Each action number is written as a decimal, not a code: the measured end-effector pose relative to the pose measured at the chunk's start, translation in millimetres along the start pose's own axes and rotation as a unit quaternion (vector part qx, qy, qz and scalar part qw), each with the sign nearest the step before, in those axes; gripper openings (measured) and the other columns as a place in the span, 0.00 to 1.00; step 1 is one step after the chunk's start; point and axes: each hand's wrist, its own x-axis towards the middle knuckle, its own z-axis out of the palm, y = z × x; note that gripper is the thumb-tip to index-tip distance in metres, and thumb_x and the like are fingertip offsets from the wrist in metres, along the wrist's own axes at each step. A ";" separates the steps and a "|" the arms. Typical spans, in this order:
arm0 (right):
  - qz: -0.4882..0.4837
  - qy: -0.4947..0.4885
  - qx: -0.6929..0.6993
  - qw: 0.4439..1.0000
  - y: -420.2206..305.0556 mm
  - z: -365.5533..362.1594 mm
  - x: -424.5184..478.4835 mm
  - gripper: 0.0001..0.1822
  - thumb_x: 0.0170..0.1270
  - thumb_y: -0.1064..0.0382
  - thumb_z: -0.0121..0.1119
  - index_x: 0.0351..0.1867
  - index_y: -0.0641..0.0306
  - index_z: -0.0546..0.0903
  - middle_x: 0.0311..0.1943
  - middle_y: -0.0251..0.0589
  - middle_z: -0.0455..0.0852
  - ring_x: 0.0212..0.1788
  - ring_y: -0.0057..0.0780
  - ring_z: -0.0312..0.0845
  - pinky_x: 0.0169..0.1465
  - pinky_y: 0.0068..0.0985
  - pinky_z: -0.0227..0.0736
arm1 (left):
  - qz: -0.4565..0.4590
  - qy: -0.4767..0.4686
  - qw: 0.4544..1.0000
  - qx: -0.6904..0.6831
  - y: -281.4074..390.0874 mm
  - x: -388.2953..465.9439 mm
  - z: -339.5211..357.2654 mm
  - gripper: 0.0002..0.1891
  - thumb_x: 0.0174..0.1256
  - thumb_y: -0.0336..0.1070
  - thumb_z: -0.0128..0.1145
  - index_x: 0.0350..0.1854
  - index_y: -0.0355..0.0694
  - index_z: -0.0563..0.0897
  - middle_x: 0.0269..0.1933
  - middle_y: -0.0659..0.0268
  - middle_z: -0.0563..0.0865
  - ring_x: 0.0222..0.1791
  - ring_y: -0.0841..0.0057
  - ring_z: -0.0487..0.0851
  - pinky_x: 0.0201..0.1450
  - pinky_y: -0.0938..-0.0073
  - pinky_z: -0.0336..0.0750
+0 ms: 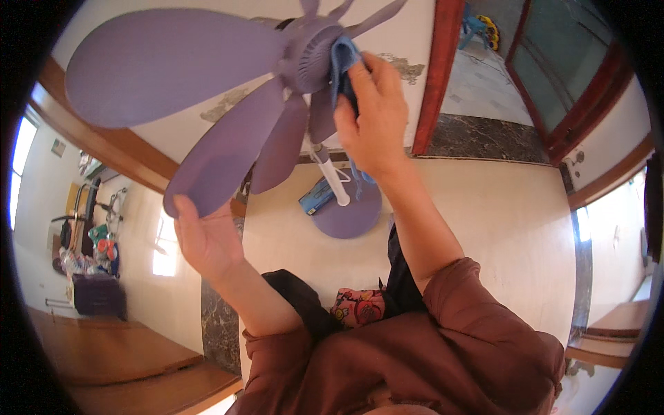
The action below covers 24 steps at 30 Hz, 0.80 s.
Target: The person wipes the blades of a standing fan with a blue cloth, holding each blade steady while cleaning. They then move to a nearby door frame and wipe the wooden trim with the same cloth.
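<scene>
A purple pedestal fan without a guard stands before me, its broad blades (176, 67) spread around a ribbed hub (311, 54). My left hand (207, 241) grips the tip of a lower blade (228, 148), thumb on the near face. In my right hand (376, 114) is a blue cloth (342, 62), pressed against the right side of the hub, with a strand of it hanging below the wrist. The white pole (333, 181) rises from a round purple base (353, 220). A blue box (317, 196) lies at the base's left edge.
Behind the fan is a white wall with peeling patches (402, 67). A red door frame (438, 78) and a dark marble threshold (482, 137) are at the right. Wooden furniture (119, 353) stands lower left, with a dark suitcase (97, 295) and piled items beyond. A patterned pink fabric item (360, 306) is near my lap.
</scene>
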 end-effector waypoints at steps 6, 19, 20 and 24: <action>0.036 -0.060 0.072 0.995 8.2 -9.5 -8.5 0.21 0.52 0.73 0.61 0.51 0.63 0.80 0.38 0.46 0.79 0.37 0.49 0.79 0.40 0.40 0.74 | 0.054 0.044 0.997 0.018 1.5 1.5 17.4 0.25 0.81 0.45 0.42 0.68 0.28 0.69 0.68 0.46 0.73 0.69 0.53 0.72 0.70 0.36 0.66; 0.476 -0.040 0.510 0.715 108.7 -76.5 -89.1 0.10 0.68 0.74 0.51 0.45 0.67 0.83 0.42 0.41 0.87 0.41 0.28 0.84 0.47 0.24 0.79 | 0.270 0.198 0.920 0.205 -7.1 -13.0 84.6 0.23 0.79 0.36 0.46 0.69 0.27 0.68 0.68 0.48 0.73 0.68 0.58 0.73 0.71 0.55 0.65; 0.530 -0.006 0.570 0.628 115.7 -88.7 -95.8 0.13 0.70 0.75 0.47 0.48 0.67 0.82 0.44 0.44 0.87 0.44 0.32 0.85 0.52 0.28 0.81 | 0.311 0.213 0.889 0.259 -8.8 -16.3 95.0 0.24 0.78 0.36 0.47 0.70 0.27 0.66 0.69 0.48 0.72 0.70 0.58 0.71 0.73 0.56 0.63; 0.526 0.076 0.650 0.543 157.1 -132.3 -141.7 0.19 0.71 0.74 0.44 0.60 0.65 0.77 0.51 0.49 0.85 0.52 0.40 0.84 0.59 0.34 0.80 | 0.424 0.261 0.806 0.320 -0.9 -33.6 141.3 0.33 0.73 0.37 0.51 0.75 0.28 0.56 0.77 0.46 0.59 0.77 0.56 0.58 0.78 0.56 0.50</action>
